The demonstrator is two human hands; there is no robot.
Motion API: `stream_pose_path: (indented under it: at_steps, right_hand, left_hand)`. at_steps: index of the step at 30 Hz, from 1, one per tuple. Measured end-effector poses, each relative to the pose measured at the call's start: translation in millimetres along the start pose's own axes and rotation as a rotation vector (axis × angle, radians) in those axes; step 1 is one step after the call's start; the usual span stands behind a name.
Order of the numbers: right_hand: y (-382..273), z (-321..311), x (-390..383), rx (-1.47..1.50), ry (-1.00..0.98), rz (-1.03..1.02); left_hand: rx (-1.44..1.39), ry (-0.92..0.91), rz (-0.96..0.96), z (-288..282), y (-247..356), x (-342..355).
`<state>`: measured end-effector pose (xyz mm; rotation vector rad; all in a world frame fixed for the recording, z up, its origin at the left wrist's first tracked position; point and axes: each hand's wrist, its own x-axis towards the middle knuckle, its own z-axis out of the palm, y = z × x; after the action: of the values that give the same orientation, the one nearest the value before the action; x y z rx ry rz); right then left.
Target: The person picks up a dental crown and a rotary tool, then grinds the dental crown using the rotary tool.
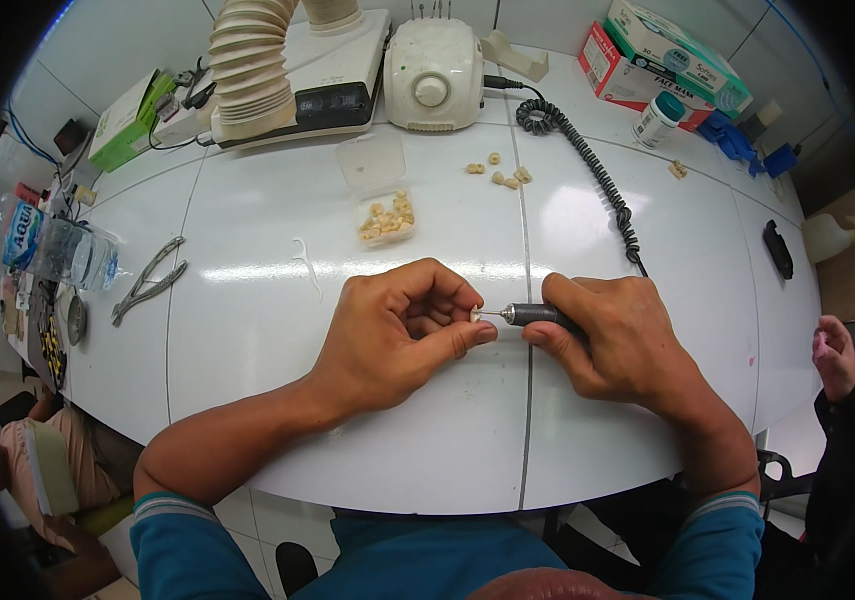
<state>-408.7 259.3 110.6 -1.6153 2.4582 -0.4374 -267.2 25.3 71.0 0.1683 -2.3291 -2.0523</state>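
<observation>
- Above the table (427,445), left hand (377,335) pinches a pale piece (475,315)
- Right hand (622,335) grips handpiece (532,314), bit (493,313) at piece
- Apparently mid-work; boxed pieces (387,218) done or waiting, can't tell

On the table (247,335), the drill (539,314) in the right hand (627,335) points left at the left hand (377,335). Beyond them sits a box (387,240) with teeth (387,218) inside; left of it, a floss pick (305,260), then pliers (137,298). Right of it lie loose teeth (510,182). Behind stands a motor unit (434,85), with stacked cartons (637,75) far right.
</observation>
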Motion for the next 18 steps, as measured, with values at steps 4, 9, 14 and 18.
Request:
stream_pose_path:
  at_steps: [4,9,14,18]
  right_hand:
    - [-1.3,0.3,0.0,0.029,0.017,0.013]
    - [0.4,1.1,0.2,0.029,0.018,0.010]
    - [-0.1,0.0,0.5,0.019,0.000,0.020]
    - [-1.2,-0.4,0.9,0.034,-0.001,0.028]
  left_hand:
    - [0.002,0.002,-0.013,0.2,0.2,-0.2]
    - [0.007,0.005,0.005,0.4,-0.8,-0.3]
    - [0.013,0.005,-0.002,0.2,0.5,-0.3]
    - [0.012,0.010,-0.008,0.3,0.1,-0.3]
